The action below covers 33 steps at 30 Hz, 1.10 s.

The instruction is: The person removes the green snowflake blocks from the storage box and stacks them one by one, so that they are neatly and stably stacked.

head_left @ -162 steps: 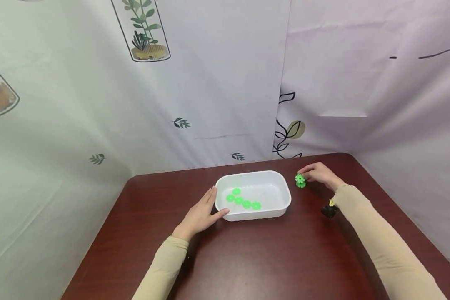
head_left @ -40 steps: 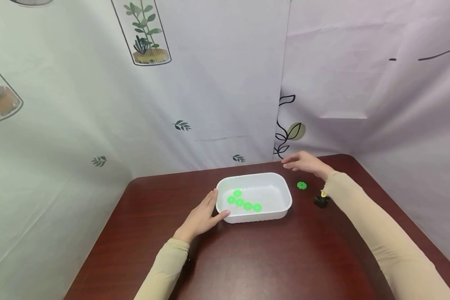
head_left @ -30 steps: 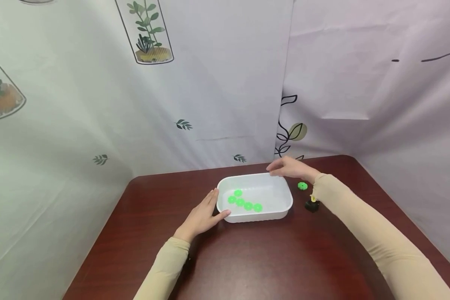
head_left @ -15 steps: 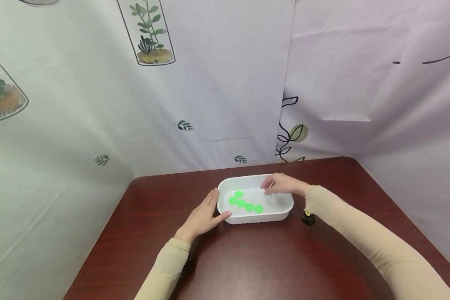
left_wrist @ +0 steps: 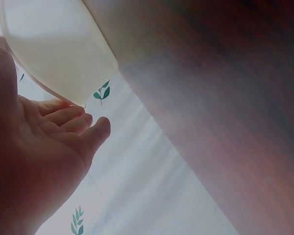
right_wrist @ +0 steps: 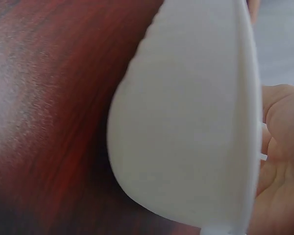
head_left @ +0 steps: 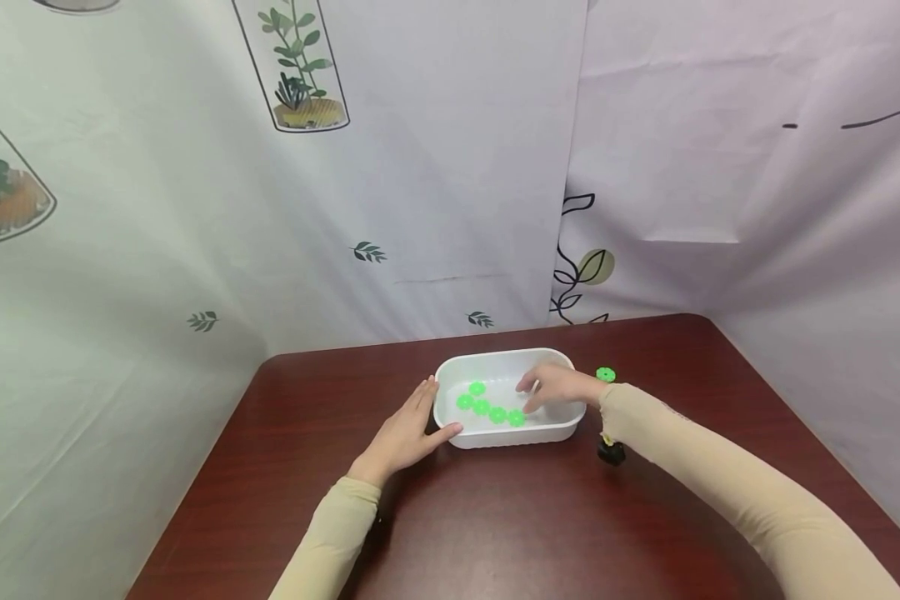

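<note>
In the head view my left hand (head_left: 403,429) lies against the left end of a white plastic tub (head_left: 547,427), its fingers extended along the outside and its thumb at the front rim. The left wrist view shows its fingertips right at the rim. My right hand (head_left: 558,385) is inside the tub's right half, fingers bent downward with a gap between index finger and thumb. Its thumb tip is close to the rightmost green notched disc (head_left: 516,417). Several more such discs lie left of it on the tub floor. In the right wrist view, the tub wall partly hides this hand.
Another green notched disc (head_left: 606,374) lies on the table right of the tub, beside the right wrist. A black wrist camera (head_left: 611,452) hangs under that sleeve. The dark red table (head_left: 487,525) backs onto a printed cloth (head_left: 450,208).
My right hand has let go of the green disc on the table, then moved left over the rim and down into the tub. My left hand stays at the tub's end.
</note>
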Each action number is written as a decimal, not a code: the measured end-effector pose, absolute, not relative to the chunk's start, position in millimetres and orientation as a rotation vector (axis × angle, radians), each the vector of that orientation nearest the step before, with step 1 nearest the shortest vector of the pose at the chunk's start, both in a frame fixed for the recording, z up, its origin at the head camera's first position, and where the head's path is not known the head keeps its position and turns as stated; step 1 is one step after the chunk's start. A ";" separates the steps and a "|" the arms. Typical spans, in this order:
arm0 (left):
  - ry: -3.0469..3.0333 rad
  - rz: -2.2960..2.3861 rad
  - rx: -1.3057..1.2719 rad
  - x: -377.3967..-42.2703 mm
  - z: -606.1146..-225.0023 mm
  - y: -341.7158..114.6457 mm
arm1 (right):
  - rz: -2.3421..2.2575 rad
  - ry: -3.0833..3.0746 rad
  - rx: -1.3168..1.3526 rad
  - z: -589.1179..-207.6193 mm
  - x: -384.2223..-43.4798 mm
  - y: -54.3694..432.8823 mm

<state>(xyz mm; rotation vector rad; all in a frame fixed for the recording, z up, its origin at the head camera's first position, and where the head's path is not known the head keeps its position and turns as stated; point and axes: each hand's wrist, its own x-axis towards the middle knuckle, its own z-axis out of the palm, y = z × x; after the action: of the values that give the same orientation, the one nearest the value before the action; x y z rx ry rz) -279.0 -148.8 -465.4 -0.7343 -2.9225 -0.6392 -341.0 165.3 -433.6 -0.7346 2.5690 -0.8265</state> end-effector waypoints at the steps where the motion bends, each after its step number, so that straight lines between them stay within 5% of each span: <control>1: -2.920 -0.647 -0.736 -279.0 -465.4 -148.9 | -0.811 2.574 -0.746 -435.0 -340.1 164.1; 33: -2.950 -0.660 -0.717 -278.8 -466.6 -147.7 | -0.769 2.544 -0.746 -448.2 -332.1 143.5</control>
<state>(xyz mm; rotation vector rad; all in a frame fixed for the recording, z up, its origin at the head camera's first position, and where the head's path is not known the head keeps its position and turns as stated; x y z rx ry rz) -278.8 -147.7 -466.6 -0.7174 -2.9496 -0.6600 -332.1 143.5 -448.2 -0.7464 2.5438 -0.7688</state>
